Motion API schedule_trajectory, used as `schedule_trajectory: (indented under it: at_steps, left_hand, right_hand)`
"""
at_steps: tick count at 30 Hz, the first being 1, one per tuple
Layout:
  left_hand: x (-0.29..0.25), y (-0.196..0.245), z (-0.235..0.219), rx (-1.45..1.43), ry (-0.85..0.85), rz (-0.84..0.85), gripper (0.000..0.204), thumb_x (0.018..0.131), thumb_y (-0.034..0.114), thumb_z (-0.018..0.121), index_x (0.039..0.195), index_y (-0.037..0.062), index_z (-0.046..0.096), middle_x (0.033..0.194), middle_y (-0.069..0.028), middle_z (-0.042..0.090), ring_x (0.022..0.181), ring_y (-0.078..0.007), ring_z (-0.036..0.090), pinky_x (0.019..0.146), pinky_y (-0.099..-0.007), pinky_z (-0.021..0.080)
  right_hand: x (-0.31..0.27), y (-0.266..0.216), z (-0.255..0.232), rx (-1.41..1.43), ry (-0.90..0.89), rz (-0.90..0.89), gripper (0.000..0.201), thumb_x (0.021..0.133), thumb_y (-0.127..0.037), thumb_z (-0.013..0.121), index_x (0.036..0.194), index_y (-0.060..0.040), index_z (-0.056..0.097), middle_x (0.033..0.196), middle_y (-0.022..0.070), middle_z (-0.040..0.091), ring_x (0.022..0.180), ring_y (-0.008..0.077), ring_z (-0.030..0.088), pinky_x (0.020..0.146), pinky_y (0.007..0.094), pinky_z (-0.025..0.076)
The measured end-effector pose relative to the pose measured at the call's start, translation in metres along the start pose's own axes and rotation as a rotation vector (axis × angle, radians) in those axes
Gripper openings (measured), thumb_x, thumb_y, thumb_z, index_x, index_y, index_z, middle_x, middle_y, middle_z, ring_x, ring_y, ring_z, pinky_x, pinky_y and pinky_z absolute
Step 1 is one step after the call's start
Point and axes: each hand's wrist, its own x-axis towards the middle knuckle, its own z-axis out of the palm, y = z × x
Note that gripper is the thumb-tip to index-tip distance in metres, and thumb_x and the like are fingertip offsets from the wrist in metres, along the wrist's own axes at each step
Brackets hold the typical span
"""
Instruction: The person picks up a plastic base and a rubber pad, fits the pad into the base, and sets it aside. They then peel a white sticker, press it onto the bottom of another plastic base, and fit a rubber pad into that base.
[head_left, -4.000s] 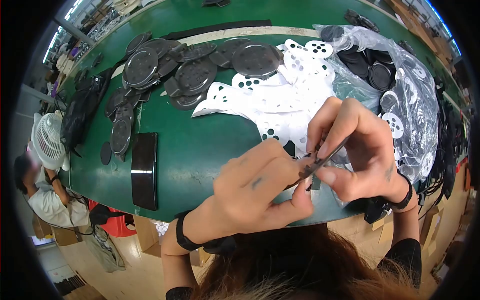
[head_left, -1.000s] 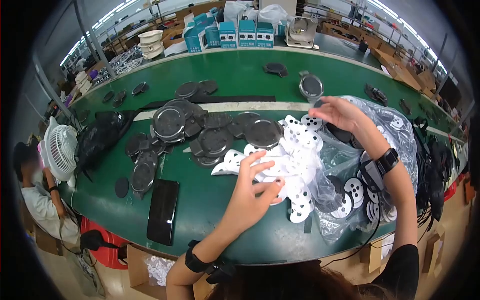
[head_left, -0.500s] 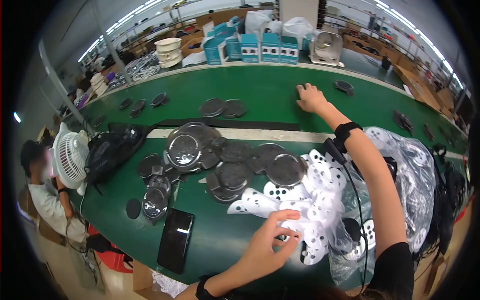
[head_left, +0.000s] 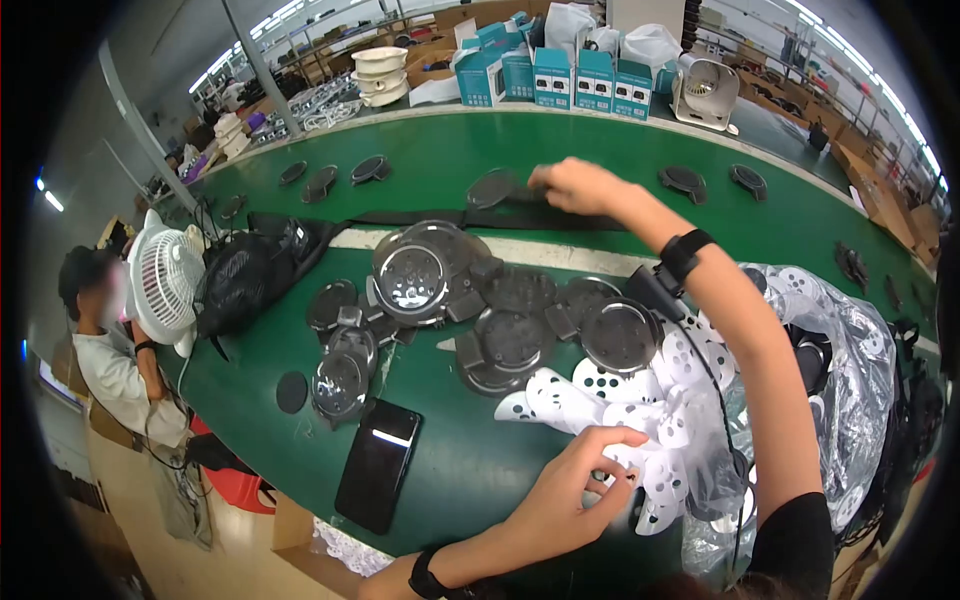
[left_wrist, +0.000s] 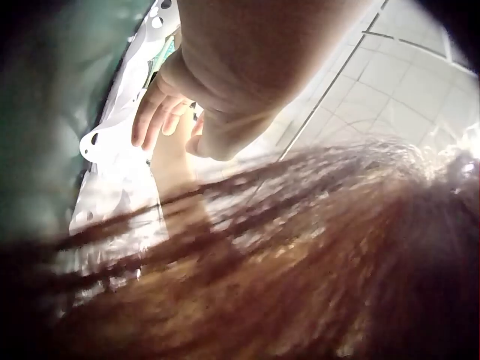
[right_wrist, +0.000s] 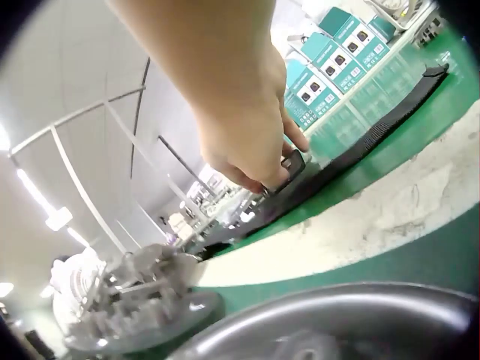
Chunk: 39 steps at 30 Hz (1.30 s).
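Note:
Over the far green strip, my right hand (head_left: 585, 187) pinches the edge of a dark round plastic part (head_left: 497, 188). The right wrist view shows its fingers bent down around a dark edge (right_wrist: 291, 172) beside a black strap. Close to the front edge, my left hand (head_left: 580, 485) hovers by a heap of white sheets with holes (head_left: 650, 400), fingers loosely curved, thumb near the index finger. In the left wrist view the same hand (left_wrist: 169, 105) is partly overlapped by hair. More dark round parts (head_left: 505, 345) lie piled left of the white heap.
A black phone (head_left: 378, 465) lies at the front left. Clear plastic bags (head_left: 850, 370) with discs stand right. Several dark parts (head_left: 683, 182) are spread along the far strip, before teal boxes (head_left: 553, 78). A white fan (head_left: 165, 285) and a seated person are at left.
Both hands held a dark part together; then they separated. My right hand reached across the far strip, then leftward onto another part. A dark part now shows where it was. The view shifted.

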Motion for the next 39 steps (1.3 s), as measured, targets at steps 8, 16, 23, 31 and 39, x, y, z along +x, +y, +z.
schedule_trajectory:
  at_steps: [8, 16, 23, 31, 39]
  left_hand:
    - [0.001, -0.008, 0.004, -0.287, 0.090, 0.123, 0.043, 0.091, 0.007, 0.042, 0.130, -0.0003, 0.025, 0.125, -0.0160, 0.041, 0.100, -0.0262, 0.056, 0.078, -0.0329, 0.050]
    - [0.004, 0.001, 0.006, -0.946, 0.047, 0.161, 0.050, 0.095, 0.032, 0.040, 0.133, 0.0049, 0.022, 0.131, -0.0172, 0.035, 0.108, -0.0309, 0.051, 0.086, -0.0424, 0.048]
    - [0.001, -0.002, 0.009, -0.459, 0.222, 0.139, 0.029, 0.096, 0.019, 0.037, 0.118, 0.0010, 0.038, 0.096, -0.0094, 0.053, 0.075, -0.0144, 0.054, 0.061, -0.0291, 0.050]
    - [0.002, -0.008, 0.017, -0.380, 0.189, 0.063, 0.032, 0.094, 0.016, 0.038, 0.121, 0.0000, 0.039, 0.106, -0.0109, 0.052, 0.088, -0.0170, 0.056, 0.064, -0.0299, 0.050]
    - [-0.002, 0.001, 0.022, -0.280, 0.212, 0.040, 0.039, 0.088, 0.006, 0.033, 0.126, 0.0005, 0.040, 0.111, -0.0098, 0.050, 0.093, -0.0146, 0.056, 0.068, -0.0263, 0.050]
  right_hand:
    - [-0.101, -0.087, -0.100, -0.137, 0.288, 0.075, 0.021, 0.079, -0.015, 0.053, 0.095, -0.0022, 0.056, 0.073, 0.0149, 0.062, 0.073, 0.0337, 0.060, 0.062, 0.0442, 0.048]
    - [-0.214, -0.231, -0.105, -0.122, -0.022, -0.238, 0.045, 0.077, -0.024, 0.061, 0.115, -0.0014, 0.051, 0.089, 0.0166, 0.056, 0.076, 0.0291, 0.063, 0.053, 0.0322, 0.054]
    - [-0.282, -0.195, -0.151, -0.080, 0.191, 0.220, 0.019, 0.082, -0.012, 0.055, 0.096, 0.0008, 0.059, 0.087, 0.0172, 0.060, 0.077, 0.0337, 0.059, 0.068, 0.0384, 0.048]
    - [-0.364, -0.155, -0.121, 0.174, -0.560, 0.754, 0.033, 0.070, -0.021, 0.072, 0.092, 0.0000, 0.059, 0.074, 0.0106, 0.060, 0.075, 0.0272, 0.059, 0.066, 0.0342, 0.047]
    - [-0.389, -0.170, -0.108, 0.059, -0.323, 0.590, 0.025, 0.069, -0.016, 0.071, 0.079, -0.0006, 0.055, 0.086, 0.0142, 0.055, 0.084, 0.0313, 0.055, 0.069, 0.0375, 0.043]
